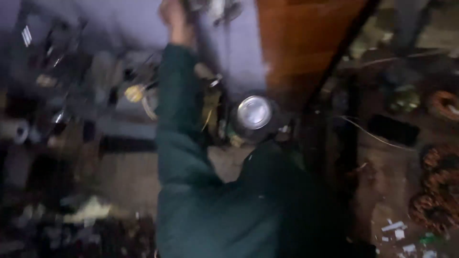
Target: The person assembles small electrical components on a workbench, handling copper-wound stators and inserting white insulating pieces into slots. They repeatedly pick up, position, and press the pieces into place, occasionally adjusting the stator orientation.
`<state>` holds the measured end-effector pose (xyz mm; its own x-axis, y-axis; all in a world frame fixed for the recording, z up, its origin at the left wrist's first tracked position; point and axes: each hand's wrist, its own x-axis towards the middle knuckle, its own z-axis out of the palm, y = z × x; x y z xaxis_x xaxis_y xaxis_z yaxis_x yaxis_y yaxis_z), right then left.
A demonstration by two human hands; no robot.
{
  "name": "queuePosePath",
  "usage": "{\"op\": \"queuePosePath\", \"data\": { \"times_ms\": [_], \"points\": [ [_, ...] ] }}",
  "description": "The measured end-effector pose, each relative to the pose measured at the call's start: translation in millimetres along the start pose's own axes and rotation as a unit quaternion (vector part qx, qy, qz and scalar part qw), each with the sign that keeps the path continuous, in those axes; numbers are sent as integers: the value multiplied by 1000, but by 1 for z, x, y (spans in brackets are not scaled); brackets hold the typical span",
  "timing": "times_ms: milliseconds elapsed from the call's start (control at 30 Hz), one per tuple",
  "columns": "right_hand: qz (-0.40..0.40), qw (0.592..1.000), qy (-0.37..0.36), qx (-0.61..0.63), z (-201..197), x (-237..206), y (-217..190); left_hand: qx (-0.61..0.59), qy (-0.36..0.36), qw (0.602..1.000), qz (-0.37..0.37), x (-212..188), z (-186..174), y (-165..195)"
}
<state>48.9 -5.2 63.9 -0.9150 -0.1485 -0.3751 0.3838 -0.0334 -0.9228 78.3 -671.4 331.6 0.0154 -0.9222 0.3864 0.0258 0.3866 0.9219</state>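
Reaching up in a dark green sleeve (179, 110), one hand (173, 16) meets blurred metal parts (215, 7); grip unclear.

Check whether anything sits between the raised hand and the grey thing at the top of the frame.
Nothing visible does. The raised hand, on a dark green sleeve, is already up against the blurred grey object at the top edge. Blur hides whether the fingers are closed on it.
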Motion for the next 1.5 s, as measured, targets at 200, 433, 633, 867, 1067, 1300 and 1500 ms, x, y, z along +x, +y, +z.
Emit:
{"op": "queuePosePath", "data": {
  "times_ms": [200, 433, 633, 867, 1067, 1300, 1500],
  "points": [
    [-151, 976, 78, -140, -47, 2, 39, -32, -5, 999, -25, -47, -12, 14],
    [-91, 980, 55, -170, -42, -20, 19, -57, -47, 995, -63, -34, -23, -3],
    [-207, 947, 48, -243, -14, -33, -14, -139, 17, 986, -89, -14, -19, 13],
    [-91, 993, 15, 67, -9, -33, -26, -145, -30, 973, -179, -11, -15, 44],
    [-99, 991, 20, 87, -17, -29, -12, -23, -36, 981, -187, -46, -25, 47],
    [-103, 991, -13, 81, -12, -26, -29, -119, -57, 972, -196, -37, -15, 27],
    [-99, 993, 46, 33, -26, -17, -29, -107, -86, 976, -170, -61, -14, -5]
  ]
}}
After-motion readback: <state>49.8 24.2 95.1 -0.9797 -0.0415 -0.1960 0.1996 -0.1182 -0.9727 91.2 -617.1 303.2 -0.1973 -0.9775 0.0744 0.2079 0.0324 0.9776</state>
